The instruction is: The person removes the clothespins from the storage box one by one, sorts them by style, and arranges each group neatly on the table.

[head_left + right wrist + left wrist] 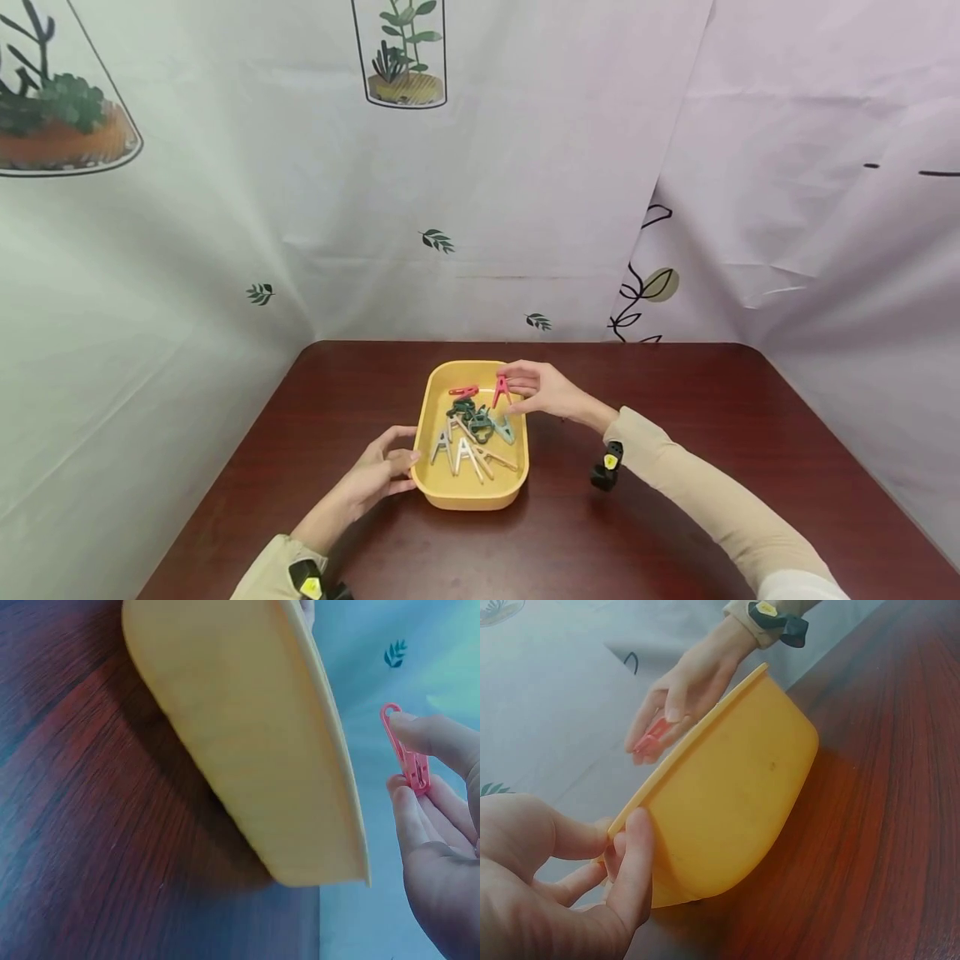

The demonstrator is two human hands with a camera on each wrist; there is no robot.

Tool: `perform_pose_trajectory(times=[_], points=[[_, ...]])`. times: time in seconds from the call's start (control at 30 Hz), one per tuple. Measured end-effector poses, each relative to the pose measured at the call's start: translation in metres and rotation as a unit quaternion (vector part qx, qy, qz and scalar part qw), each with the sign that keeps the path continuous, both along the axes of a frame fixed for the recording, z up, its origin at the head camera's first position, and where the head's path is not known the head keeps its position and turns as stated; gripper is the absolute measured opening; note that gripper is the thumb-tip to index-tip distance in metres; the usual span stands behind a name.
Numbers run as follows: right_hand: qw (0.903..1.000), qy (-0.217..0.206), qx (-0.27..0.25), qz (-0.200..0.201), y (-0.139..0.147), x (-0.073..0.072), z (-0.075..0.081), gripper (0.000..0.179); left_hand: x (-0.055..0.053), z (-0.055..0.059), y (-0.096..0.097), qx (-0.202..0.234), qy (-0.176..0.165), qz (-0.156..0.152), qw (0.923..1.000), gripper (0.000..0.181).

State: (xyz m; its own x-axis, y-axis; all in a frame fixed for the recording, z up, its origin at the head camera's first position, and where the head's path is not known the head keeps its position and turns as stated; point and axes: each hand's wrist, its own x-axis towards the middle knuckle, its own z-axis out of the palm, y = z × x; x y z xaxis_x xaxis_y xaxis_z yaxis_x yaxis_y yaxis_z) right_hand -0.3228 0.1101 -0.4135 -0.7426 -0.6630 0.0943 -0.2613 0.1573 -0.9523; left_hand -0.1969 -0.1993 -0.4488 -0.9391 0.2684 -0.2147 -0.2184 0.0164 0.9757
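Note:
A yellow plastic basin stands on the table with several clothespins inside. My left hand grips its left rim, thumb on top and fingers against the outer wall, as the left wrist view shows. Over the basin's far right corner, my right hand pinches a red clothespin between thumb and fingers, above the rim. Another red clothespin lies at the far end inside. Dark green clothespins are bunched in the middle, beside a light teal one. White and beige clothespins lie at the near end.
The dark red-brown wooden table extends around the basin on all sides. Behind it and along both sides hangs a pale cloth printed with plants and leaves. Each wrist wears a black strap device.

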Motion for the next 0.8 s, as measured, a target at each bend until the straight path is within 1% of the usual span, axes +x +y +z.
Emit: perform_pose_trajectory(times=[0.33,0.53,0.8], points=[[0.9997,0.013,-0.012,-0.017,0.024,0.002,-0.003,0.067,0.0,0.001,-0.001,0.006,-0.001,-0.001,1.0,0.059],[0.9986,0.022,0.009,-0.047,0.041,0.004,-0.004,0.064,-0.002,-0.002,-0.002,0.009,-0.001,-0.001,1.0,0.058],[0.9966,0.025,0.021,-0.075,0.062,0.004,-0.013,0.061,-0.001,-0.002,-0.001,0.003,-0.005,-0.001,1.0,0.057]])
